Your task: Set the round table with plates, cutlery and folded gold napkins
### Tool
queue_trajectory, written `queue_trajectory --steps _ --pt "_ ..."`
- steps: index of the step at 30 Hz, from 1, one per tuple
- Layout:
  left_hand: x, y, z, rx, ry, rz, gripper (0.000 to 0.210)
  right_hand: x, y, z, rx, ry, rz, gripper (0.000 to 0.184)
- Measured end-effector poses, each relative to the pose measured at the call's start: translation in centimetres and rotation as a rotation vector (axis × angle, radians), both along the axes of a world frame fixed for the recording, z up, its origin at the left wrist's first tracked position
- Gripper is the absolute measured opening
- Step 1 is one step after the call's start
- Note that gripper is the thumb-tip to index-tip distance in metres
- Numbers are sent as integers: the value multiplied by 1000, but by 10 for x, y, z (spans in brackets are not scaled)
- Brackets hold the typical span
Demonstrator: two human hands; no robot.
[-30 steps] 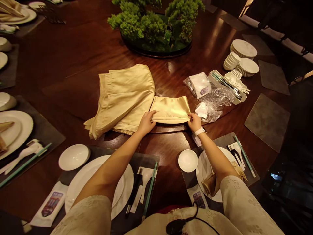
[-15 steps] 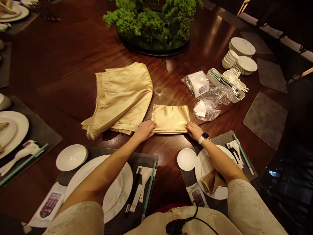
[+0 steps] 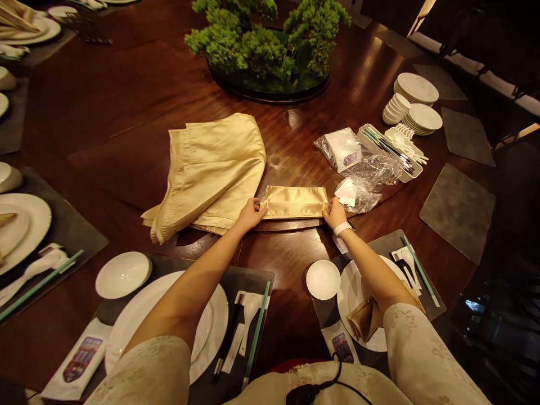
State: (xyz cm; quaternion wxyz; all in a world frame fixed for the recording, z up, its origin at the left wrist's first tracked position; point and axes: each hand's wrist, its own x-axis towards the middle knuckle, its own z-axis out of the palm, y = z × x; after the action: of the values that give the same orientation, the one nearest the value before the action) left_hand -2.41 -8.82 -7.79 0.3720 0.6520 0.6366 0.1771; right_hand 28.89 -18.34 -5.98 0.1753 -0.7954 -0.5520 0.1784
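Observation:
A gold satin napkin [image 3: 295, 197] lies on the dark wooden table, its near edge folded up and over into a narrow band. My left hand [image 3: 252, 214] pinches the band's left end between thumb and fingers. At the other end my right hand [image 3: 334, 214], with a white watch strap at the wrist, grips the same fold. Left of the napkin, close to my left hand, rests a larger heap of gold cloths [image 3: 215, 169]. Just beyond my right hand are clear plastic bags [image 3: 367, 194] with white packets in them.
Place settings with a large plate [image 3: 215, 337], a small bowl [image 3: 123, 274] and teal chopsticks [image 3: 257, 334] lie near me. At right stand a tray of cutlery [image 3: 390, 152] and stacked plates [image 3: 417, 90]. A green plant centrepiece [image 3: 268, 56] sits at the back.
Both hands have lifted the napkin's near edge and turned it away from me, so the flat rectangle now has a folded strip along its front and is shallower.

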Motion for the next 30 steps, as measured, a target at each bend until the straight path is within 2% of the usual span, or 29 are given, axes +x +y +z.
queue_trajectory --steps 2,4,6,9,11,12,14,16,22,25,28,30 --pt "6 -3 7 149 146 -34 54 -13 1 10 -32 -232 170 13" --pt "11 -8 15 339 256 -144 48 -24 3 18 -75 -364 390 22" --pt "16 -13 18 461 305 -321 34 -31 4 25 -130 -418 562 30" --pt "18 -16 12 485 287 -569 24 -33 5 29 -215 -450 645 29" --pt "15 -15 5 473 272 -648 28 -32 4 31 -256 -459 652 28" --pt "13 -14 1 469 270 -665 30 -31 4 31 -267 -461 655 33" --pt "10 -14 -4 468 268 -683 30 -32 2 32 -280 -467 661 40" --pt "7 -15 -5 474 264 -686 30 -34 2 33 -290 -477 661 35" --pt "17 -25 8 464 332 -651 39 -39 18 44 -285 -429 566 37" --pt "22 -24 13 434 383 -600 32 -34 30 50 -257 -390 499 32" --pt "20 -11 20 372 319 -529 33 -28 33 53 -266 -265 462 30" --pt "15 7 30 303 171 -436 36 -25 27 51 -269 -123 462 41"
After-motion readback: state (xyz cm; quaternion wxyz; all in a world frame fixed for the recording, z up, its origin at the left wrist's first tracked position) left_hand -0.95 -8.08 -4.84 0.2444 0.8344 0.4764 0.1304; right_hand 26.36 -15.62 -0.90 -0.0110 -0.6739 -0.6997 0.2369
